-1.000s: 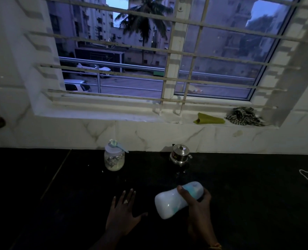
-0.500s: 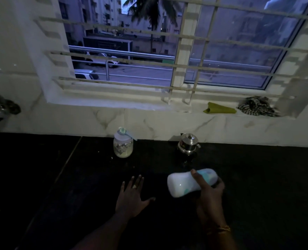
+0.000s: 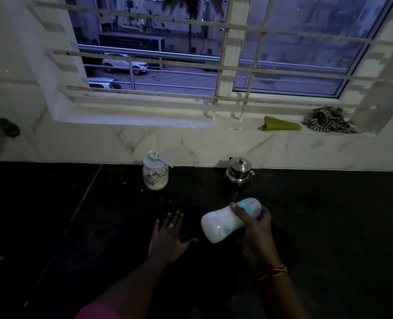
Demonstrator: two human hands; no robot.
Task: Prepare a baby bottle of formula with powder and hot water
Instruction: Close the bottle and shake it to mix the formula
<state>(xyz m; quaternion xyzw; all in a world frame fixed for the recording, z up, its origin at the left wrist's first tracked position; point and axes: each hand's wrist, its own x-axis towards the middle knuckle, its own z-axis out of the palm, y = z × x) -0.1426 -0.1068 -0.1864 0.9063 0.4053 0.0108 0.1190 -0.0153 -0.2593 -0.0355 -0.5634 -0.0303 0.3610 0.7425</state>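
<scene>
Noted pale waisted plastic baby bottle (image 3: 223,223) tipped sideways above near black countertop (image 3: 75,226), right hand (image 3: 255,229) clasped round its far end, left hand (image 3: 168,238) splayed flat leftward; likely light, rigid, slick: grip waist.

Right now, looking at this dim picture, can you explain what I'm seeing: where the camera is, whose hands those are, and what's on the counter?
There is no machine here, only a person's two bare hands. The one camera is worn on the person's head and looks forward and down, so the arms come in from the bottom edge. The left hand is open, fingers spread, on the black counter. The right hand grips a baby bottle, which is tipped on its side above the counter. Farther back, near the wall, stand a jar with pale powder in it and a small lidded steel pot. On the window sill lie a green cloth and a striped cloth.
</scene>
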